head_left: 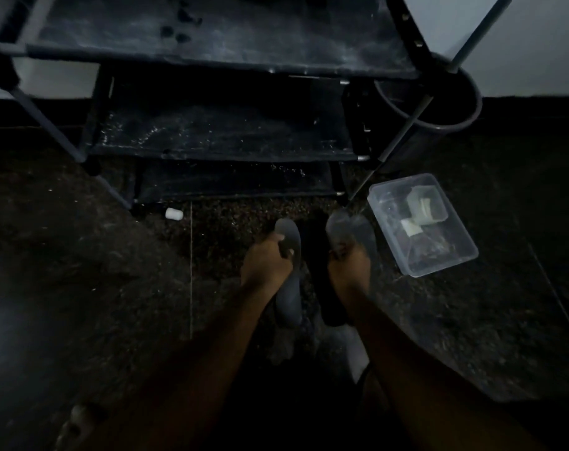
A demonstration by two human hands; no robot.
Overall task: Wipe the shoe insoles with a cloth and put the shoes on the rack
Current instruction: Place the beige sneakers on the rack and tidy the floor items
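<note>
**Grip.** The left hand (266, 267) has its grip curled round the middle of a grey insole (288, 234), thumb over the top face. The right hand (349, 271) pinches the near part of a second insole (349, 230). Both insoles are held above the floor (114, 255), toes pointing far, just near of the rack (211, 61).

**Task items.**
- The dark long shape (325, 301) between the two hands is probably a shoe, but the light is too poor to be sure.
- The pale patch (353, 348) nearer the person may be the cloth; this cannot be told.
- No shoe is visible on the rack shelves.

**Risks, as judged.**
- With both hands occupied, neither is free to wipe; changing hold could let an insole slip to the speckled floor and pick up grit.
- The right insole is held only by its end, so it could bend or swing into the clear plastic box (439, 252) just to its right.
- In the dim light, a wiped face is easily mistaken for an unwiped one.

**Surroundings.**
- The clear plastic box holds small pale items.
- A slanted rack pole (403, 125) comes down beside the box, narrowing the right approach.
- A small white cylinder (174, 213) lies at the foot of the rack, to the left.
- A dark ring (471, 112) hangs at the rack's far right.
- The lowest shelf (234, 182) faces the hands, with nothing seen between.
</note>
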